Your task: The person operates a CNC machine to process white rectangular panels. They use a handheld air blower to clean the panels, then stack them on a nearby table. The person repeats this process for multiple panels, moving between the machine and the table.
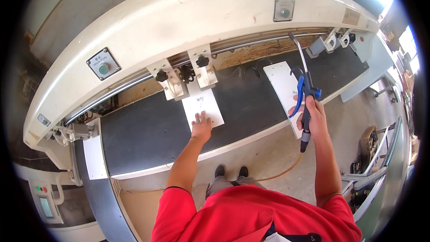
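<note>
My left hand (201, 126) lies with its fingers spread on the near part of a white panel (209, 105). That panel's far end runs under two metal clamp blocks with black knobs, which hide it. In my right hand (317, 115) is an air blow gun (306, 83), its fingers wrapped around the black grip. The gun has a blue trigger lever and a long metal nozzle pointing up and away. Below and left of the gun lies a second white panel (278, 80), partly hidden by the gun and the hand. Its near end juts past the table edge.
A cream machine beam (192, 13) with green buttons spans the dark work table (148, 125). More clamp blocks (329, 42) sit far right. Another white panel (94, 152) lies at the left. An orange hose (286, 170) trails from the gun. A control box (46, 201) stands lower left.
</note>
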Demonstrator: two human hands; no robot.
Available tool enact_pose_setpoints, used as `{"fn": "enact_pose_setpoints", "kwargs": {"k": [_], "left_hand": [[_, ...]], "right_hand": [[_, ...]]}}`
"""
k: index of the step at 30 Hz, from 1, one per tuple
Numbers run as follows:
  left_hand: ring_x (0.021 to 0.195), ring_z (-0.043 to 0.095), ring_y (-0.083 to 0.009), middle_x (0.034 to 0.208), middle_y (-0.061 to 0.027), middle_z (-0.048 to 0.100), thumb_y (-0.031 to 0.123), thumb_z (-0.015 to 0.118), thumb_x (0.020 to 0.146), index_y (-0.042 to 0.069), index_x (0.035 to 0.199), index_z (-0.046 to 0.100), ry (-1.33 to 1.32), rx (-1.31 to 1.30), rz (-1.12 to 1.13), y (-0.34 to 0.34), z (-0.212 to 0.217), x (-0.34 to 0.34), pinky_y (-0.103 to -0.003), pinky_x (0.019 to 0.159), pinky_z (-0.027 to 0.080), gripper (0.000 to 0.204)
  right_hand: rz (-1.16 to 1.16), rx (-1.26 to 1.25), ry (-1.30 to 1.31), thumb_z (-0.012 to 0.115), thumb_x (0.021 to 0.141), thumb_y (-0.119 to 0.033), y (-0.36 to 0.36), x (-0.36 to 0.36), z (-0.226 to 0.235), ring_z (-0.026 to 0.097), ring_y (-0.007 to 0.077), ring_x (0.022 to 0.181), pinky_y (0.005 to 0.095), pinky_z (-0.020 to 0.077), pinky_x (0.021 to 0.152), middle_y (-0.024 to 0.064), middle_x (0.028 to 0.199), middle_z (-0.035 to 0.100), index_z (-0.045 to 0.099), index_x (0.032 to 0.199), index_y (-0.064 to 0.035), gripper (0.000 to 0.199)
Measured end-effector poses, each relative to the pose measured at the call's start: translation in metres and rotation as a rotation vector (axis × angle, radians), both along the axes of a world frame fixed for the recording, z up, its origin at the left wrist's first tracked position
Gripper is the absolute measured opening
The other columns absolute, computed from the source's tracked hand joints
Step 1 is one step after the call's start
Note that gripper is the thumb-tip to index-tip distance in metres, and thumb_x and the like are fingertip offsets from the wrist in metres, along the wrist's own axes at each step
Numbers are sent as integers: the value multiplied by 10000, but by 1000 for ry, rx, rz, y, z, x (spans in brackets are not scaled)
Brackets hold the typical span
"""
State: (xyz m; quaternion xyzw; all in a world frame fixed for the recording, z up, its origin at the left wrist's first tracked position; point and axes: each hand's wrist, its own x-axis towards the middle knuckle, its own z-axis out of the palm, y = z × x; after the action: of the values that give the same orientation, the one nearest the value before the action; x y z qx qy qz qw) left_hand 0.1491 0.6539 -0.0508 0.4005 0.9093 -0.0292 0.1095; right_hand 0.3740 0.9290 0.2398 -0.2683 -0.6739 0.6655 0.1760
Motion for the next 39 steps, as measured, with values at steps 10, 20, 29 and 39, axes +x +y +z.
{"fn": "enact_pose_setpoints", "kwargs": {"k": [10,20,29,39], "left_hand": [[1341,311,-506,1505,-262,249,230,632,828,43,1290,481,45,-38,-5,-4,-4,2,-567,921,456,520],[1425,174,-418,1525,-107,288,252,649,836,145,1396,442,43,-238,-230,2,11,-4,-488,1174,169,607],[1420,213,-374,1536,-141,255,320,619,858,133,1425,405,19,-108,-65,6,1,-11,-419,1152,256,633],[1301,413,-355,1340,-175,489,242,687,799,43,1213,547,208,512,402,-246,4,32,-439,1047,381,481]], "right_hand": [[-24,90,-53,437,986,-496,18,-38,36,489,129,373,249,376,349,123,720,644,564,1094,34,556],[36,-2,-305,442,1006,-349,31,27,28,495,102,433,247,410,418,74,748,675,604,1090,-9,387],[139,-234,-368,443,1006,-364,-5,117,-60,490,107,411,252,377,384,75,736,666,568,967,-38,351],[355,-228,-428,413,987,-484,-142,153,-161,521,159,365,274,387,329,162,673,649,578,1027,-6,508]]}}
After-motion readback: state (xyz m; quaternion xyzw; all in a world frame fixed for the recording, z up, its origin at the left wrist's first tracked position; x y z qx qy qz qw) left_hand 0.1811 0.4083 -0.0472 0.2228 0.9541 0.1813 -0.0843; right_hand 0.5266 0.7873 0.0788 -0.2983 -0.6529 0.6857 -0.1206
